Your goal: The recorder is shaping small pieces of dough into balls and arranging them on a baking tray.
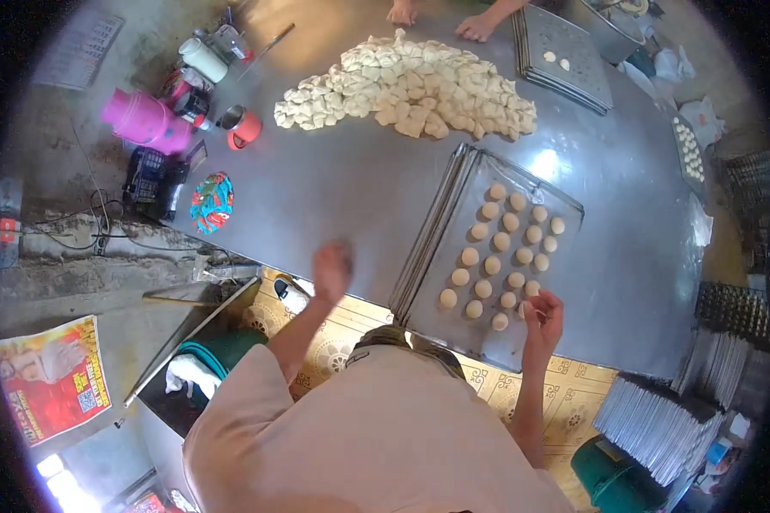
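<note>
Over the near edge of the metal table, my left hand (332, 267) is smeared by motion. Its fingers cannot be made out, nor whether dough is under the palm. My right hand (547, 320) is at the near right corner of the baking tray (496, 342), its fingers pinched together around a dough ball (523, 310) at the end of a row. Several round, pale dough balls (482, 288) sit spaced in rows on this tray. Beyond it, a large heap of cut dough pieces (411, 81) spreads in an arc across the table.
Another person's hands (476, 28) rest at the table's far side. Stacked trays (565, 51) stand far right, one bearing two dough balls. A red mug (243, 128), a patterned cloth (212, 203) and a pink jug (141, 120) are on the left. A green bin (607, 474) stands below right.
</note>
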Tool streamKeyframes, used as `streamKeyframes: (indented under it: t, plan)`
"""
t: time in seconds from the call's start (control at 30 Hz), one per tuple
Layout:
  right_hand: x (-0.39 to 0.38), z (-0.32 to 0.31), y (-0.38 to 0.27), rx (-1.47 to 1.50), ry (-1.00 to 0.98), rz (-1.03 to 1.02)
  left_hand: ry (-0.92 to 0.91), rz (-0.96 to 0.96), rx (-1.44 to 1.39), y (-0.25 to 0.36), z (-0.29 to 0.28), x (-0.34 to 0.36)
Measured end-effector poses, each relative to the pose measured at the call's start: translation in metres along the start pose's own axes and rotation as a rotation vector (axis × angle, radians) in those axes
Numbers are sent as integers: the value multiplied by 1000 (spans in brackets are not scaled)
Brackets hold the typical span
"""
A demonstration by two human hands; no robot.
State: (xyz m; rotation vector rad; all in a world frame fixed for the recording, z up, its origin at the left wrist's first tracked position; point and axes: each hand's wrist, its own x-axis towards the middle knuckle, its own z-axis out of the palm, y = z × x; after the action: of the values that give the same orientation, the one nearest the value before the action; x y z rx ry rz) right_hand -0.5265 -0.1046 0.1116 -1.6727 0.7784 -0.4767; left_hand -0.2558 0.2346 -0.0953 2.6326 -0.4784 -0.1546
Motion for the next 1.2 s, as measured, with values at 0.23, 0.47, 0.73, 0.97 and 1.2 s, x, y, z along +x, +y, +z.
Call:
streamKeyframes:
  t: [0.23, 0.47, 0.73, 0.97, 1.2]
  plan:
    - [6, -26, -15, -242, -268, -148, 18, 226, 56, -35, -10, 34]
    - [16, -37, -17, -77, 179, 48, 184, 246, 245, 38, -1, -6]
    - [-2, -86, -27, -286, 78, -187, 165, 305, 141, 9, -22, 31]
    - [-4, -94, -15, -215, 76, -48, 190, 569, 174, 48, 19, 21]
    - [-22, -106, -23, -270, 426, -86, 117, 173, -140, 25, -24, -13]
